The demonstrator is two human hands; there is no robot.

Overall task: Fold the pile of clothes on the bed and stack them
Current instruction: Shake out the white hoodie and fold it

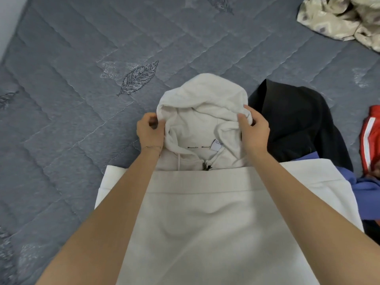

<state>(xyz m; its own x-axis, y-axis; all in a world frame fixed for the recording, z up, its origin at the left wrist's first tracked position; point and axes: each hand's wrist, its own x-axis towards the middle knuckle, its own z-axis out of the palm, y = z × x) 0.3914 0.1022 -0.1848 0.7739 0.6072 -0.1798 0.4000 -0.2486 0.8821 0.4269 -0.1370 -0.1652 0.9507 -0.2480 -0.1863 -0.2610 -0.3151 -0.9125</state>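
I see the white hoodie (pixel 205 182) at frame centre on the bed (pixel 72 99); left hand (pixel 150 133) and right hand (pixel 254 131) pinch the hood's (pixel 203 95) edges, likely to fold it down.

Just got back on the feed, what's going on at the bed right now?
A person is folding a cream zip-up hoodie on the grey quilted mattress. Its lower part is already folded up, and the left hand and right hand grip the hood by its sides. A black garment, a blue garment and a red white-striped garment lie unfolded to its right.
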